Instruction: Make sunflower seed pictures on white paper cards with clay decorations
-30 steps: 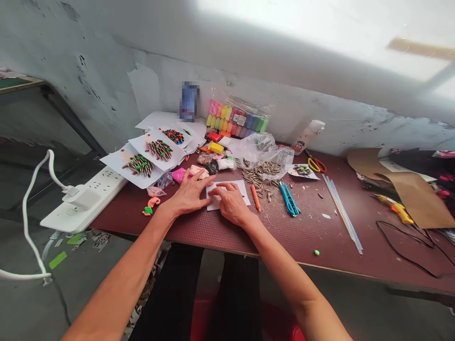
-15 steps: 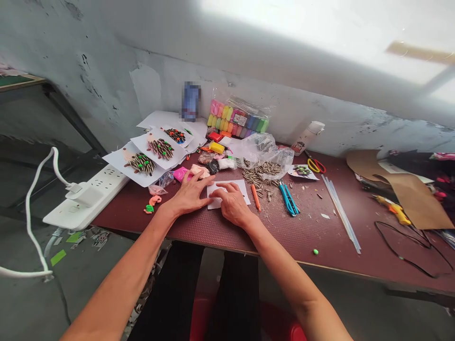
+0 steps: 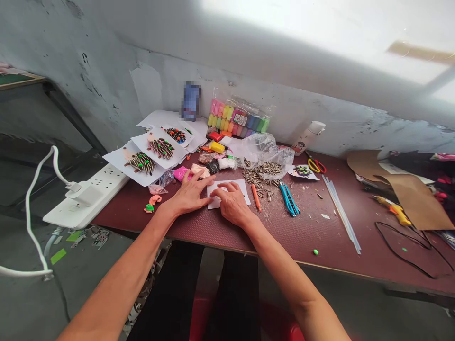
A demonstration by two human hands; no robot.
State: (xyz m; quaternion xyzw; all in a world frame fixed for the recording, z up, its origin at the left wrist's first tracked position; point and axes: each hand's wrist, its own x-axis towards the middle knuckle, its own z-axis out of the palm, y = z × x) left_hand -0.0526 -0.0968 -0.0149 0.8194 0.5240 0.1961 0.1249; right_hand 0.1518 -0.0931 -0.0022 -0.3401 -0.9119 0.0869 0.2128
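A small white sheet (image 3: 241, 185) lies on the dark red table, partly covered by both hands. My left hand (image 3: 190, 194) has its fingers spread, the thumb at the sheet's left edge and the fingertips beside the pale pink clay (image 3: 199, 170). Over the sheet's middle, my right hand (image 3: 232, 202) bends its fingers down; whatever is under the fingertips is hidden. An orange pen (image 3: 255, 198) and a teal cutter (image 3: 289, 200) lie to the right. Behind them is a heap of striped seeds (image 3: 253, 178), partly under a clear plastic bag (image 3: 261, 147).
Seed-covered hedgehog cards (image 3: 138, 163) and a white power strip (image 3: 85, 196) are on the left. Colourful clay packs (image 3: 238, 118) lean on the wall. Scissors (image 3: 315, 165), clear sticks (image 3: 341, 213), a bottle (image 3: 308, 137) and a yellow glue gun (image 3: 394, 210) are on the right.
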